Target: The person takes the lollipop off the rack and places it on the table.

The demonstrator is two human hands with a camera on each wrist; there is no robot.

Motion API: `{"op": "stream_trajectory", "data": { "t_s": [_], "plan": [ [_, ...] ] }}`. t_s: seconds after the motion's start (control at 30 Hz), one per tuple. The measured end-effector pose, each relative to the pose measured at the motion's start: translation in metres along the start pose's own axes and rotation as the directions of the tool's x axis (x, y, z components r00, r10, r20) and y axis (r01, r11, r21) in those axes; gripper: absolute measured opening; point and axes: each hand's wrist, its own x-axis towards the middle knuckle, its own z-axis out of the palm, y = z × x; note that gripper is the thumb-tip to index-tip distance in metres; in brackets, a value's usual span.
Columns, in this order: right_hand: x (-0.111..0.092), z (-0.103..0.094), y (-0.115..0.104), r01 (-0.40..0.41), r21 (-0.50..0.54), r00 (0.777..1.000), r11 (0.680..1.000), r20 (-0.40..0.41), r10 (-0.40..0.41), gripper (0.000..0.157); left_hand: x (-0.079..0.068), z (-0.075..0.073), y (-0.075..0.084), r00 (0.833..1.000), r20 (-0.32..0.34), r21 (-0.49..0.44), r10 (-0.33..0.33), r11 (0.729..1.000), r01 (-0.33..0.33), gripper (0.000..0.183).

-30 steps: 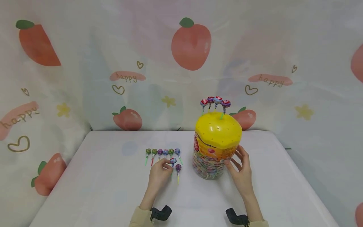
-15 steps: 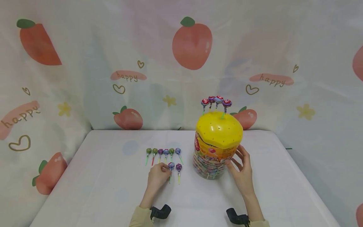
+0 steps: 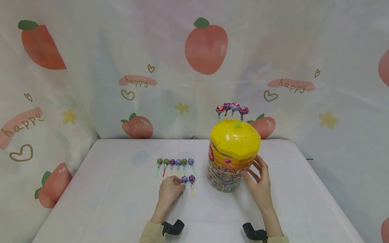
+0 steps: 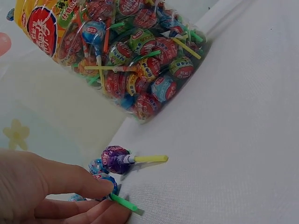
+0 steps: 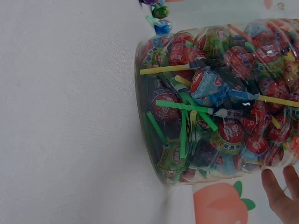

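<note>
In the head view my left hand (image 3: 171, 190) pinches a blue lollipop (image 3: 184, 180) with a green stick at the table's middle. A purple lollipop (image 3: 191, 179) with a yellow stick lies just right of it. In the left wrist view the held lollipop's green stick (image 4: 124, 202) points out past my fingers, which partly hide its wrapped head. My right hand (image 3: 257, 184) touches the right side of a clear lollipop jar (image 3: 225, 179) with spread, relaxed fingers. The jar has a yellow lid (image 3: 234, 140), with several lollipops (image 3: 234, 107) standing upright along its back part.
Behind my left hand, a row of several lollipops (image 3: 178, 163) lies on the white-covered table (image 3: 106, 192). A fruit-print cloth (image 3: 167, 44) hangs behind and beside the table. More wrapped lollipops (image 5: 229, 130) fill the jar in the right wrist view.
My left hand has lowered the blue lollipop toward me, from close to the back row to beside the purple one. My right hand and the jar have stayed in place.
</note>
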Motion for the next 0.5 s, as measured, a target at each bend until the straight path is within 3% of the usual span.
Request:
{"op": "stream_trajectory", "data": {
  "t_s": [0.5],
  "plan": [
    [0.0,-0.0002,0.0004,0.015,0.004,1.0,1.0,0.006,-0.015,0.07,-0.0035,-0.0014,0.0008,1.0,0.005,0.043,-0.005,0.999,0.004,0.025]
  ]
}}
